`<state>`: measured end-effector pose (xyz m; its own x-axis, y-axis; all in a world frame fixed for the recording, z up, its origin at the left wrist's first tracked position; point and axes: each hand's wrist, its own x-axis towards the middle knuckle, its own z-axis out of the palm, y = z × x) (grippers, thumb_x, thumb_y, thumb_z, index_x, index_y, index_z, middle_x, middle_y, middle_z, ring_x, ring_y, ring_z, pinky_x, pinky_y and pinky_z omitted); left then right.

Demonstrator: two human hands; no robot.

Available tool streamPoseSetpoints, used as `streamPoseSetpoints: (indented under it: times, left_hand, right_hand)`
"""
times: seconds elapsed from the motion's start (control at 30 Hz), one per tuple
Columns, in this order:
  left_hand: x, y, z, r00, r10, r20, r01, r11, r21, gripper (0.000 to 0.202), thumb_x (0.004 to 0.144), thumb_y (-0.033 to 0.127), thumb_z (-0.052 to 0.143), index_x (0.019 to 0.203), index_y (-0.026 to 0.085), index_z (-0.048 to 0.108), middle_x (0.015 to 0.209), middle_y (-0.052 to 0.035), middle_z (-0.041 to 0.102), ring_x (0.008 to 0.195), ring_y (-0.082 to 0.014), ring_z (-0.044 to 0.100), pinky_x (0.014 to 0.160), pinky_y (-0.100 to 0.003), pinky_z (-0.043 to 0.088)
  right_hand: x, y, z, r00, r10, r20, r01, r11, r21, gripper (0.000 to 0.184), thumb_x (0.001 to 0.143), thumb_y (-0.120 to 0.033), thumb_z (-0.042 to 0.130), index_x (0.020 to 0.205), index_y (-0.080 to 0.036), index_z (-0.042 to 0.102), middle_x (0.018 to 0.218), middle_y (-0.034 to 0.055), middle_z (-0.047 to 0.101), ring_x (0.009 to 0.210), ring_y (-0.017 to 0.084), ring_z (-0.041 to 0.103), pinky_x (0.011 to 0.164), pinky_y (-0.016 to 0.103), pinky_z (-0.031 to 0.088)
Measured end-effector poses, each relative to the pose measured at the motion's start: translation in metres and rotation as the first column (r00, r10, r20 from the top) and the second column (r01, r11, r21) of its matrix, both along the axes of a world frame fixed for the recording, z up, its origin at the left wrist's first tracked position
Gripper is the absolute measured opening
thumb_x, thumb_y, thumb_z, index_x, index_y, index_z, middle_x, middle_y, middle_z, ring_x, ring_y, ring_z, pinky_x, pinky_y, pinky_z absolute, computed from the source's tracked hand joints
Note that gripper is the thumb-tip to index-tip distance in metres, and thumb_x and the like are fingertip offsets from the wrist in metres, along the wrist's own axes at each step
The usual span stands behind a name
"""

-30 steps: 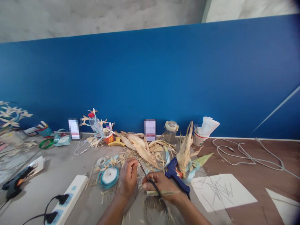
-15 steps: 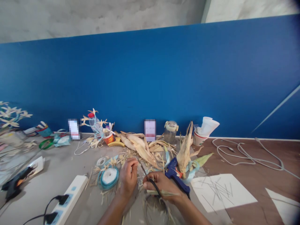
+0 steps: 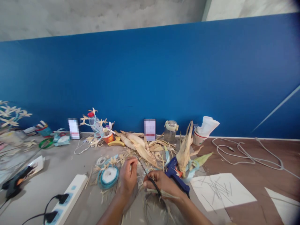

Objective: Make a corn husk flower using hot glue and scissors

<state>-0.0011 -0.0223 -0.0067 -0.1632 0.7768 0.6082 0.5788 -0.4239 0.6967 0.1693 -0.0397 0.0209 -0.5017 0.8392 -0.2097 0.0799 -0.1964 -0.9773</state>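
Observation:
My right hand [image 3: 160, 184] is closed around black-handled scissors [image 3: 156, 186], whose thin dark blades point up and left towards my left hand. A pale strip of corn husk [image 3: 167, 195] also lies against this hand. My left hand [image 3: 128, 175] is curled with thumb and fingers together near the blade tip; whatever it pinches is too small or hidden to make out. Left of it rests a roll of blue ribbon [image 3: 109, 176]. A blue glue gun [image 3: 177, 178] lies just right of my right hand. Dried corn husks [image 3: 142, 148] are heaped beyond both hands.
A white power strip [image 3: 72, 195] with black plugs sits at front left, near a black glue gun [image 3: 20, 179]. Paper with thin dark sticks [image 3: 217, 190] lies right. Along the blue partition stand a phone [image 3: 150, 129], a jar [image 3: 170, 131] and a paper cup [image 3: 199, 139].
Both hands keep nearly the same place and grip. The view has shifted only very slightly; nothing has visibly been picked up or put down.

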Motion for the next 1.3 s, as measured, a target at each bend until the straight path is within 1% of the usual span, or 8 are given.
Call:
streamPoseSetpoints:
  times: [0.2,0.3,0.47,0.67,0.93,1.03,1.17,1.3]
  left_hand:
    - [0.004,0.002,0.01,0.997,-0.027,0.072,0.028,1.0,-0.013,0.013,0.085,0.028,0.051,0.08,0.021,0.061,0.081,-0.0047,0.063,0.08,-0.0195,0.059,0.074,-0.033,0.048]
    - [0.008,0.001,0.012,0.98,-0.025,0.196,0.055,0.987,-0.148,0.012,0.083,0.03,0.055,0.08,0.021,0.063,0.075,-0.0021,0.062,0.072,-0.0187,0.058,0.068,-0.03,0.046]
    - [0.02,-0.001,0.012,0.922,-0.095,0.376,0.235,0.907,-0.348,0.012,0.078,0.031,0.061,0.078,0.02,0.064,0.069,0.0,0.062,0.065,-0.017,0.056,0.06,-0.027,0.043]
    - [0.034,-0.007,0.019,0.875,-0.124,0.469,0.337,0.85,-0.405,0.014,0.072,0.032,0.064,0.071,0.019,0.062,0.06,0.002,0.057,0.054,-0.0139,0.049,0.053,-0.025,0.039]
    - [0.032,-0.004,0.022,0.72,-0.133,0.681,0.567,0.678,-0.468,0.021,0.067,0.035,0.071,0.066,0.016,0.063,0.057,0.0029,0.057,0.049,-0.0096,0.045,0.053,-0.023,0.033]
    - [0.032,-0.005,0.021,0.624,-0.137,0.77,0.677,0.586,-0.445,0.027,0.064,0.038,0.076,0.064,0.015,0.062,0.053,0.0031,0.054,0.047,-0.008,0.043,0.051,-0.022,0.029]
    - [0.032,-0.007,0.022,0.46,-0.128,0.879,0.811,0.464,-0.357,0.034,0.057,0.04,0.082,0.062,0.014,0.06,0.055,0.0009,0.057,0.045,-0.0062,0.042,0.049,-0.021,0.027]
    - [0.029,-0.007,0.019,0.393,-0.117,0.912,0.86,0.398,-0.32,0.038,0.054,0.04,0.085,0.062,0.014,0.06,0.053,0.001,0.058,0.042,-0.0056,0.042,0.047,-0.021,0.027]
  right_hand:
    - [-0.001,0.006,-0.003,0.988,-0.138,-0.065,0.143,0.986,0.081,0.039,0.064,-0.052,0.073,0.07,-0.015,0.062,0.056,-0.0044,0.048,0.051,0.009,0.041,0.049,0.022,0.032]
    - [-0.002,0.007,-0.002,0.963,-0.238,-0.128,0.251,0.963,0.102,0.041,0.062,-0.052,0.075,0.078,-0.017,0.06,0.061,-0.0047,0.049,0.054,0.01,0.043,0.052,0.023,0.034]
    - [-0.005,0.009,-0.004,0.904,-0.322,-0.283,0.341,0.94,0.023,0.056,0.053,-0.047,0.082,0.095,-0.022,0.056,0.077,-0.0012,0.058,0.066,0.015,0.055,0.06,0.026,0.043]
    - [-0.007,0.01,-0.007,0.862,-0.45,-0.236,0.492,0.854,0.169,0.045,0.063,-0.042,0.073,0.096,-0.02,0.054,0.071,-0.0015,0.058,0.064,0.017,0.056,0.063,0.029,0.046]
    - [0.002,0.011,-0.005,0.836,-0.517,-0.184,0.548,0.778,0.307,0.028,0.071,-0.028,0.061,0.097,-0.018,0.054,0.071,-0.0013,0.059,0.065,0.015,0.055,0.065,0.027,0.045]
    - [0.006,0.017,-0.01,0.826,-0.512,-0.235,0.561,0.789,0.252,0.028,0.068,-0.031,0.065,0.092,-0.02,0.054,0.069,-0.0026,0.058,0.063,0.015,0.054,0.063,0.027,0.044]
    - [0.007,0.023,-0.018,0.854,-0.429,-0.293,0.457,0.889,0.031,0.039,0.058,-0.04,0.074,0.086,-0.022,0.053,0.062,-0.0049,0.055,0.054,0.014,0.052,0.054,0.027,0.041]
    - [0.002,0.021,-0.021,0.849,-0.406,-0.338,0.378,0.914,-0.146,0.043,0.057,-0.045,0.075,0.087,-0.022,0.054,0.053,-0.0062,0.051,0.044,0.012,0.045,0.047,0.024,0.034]
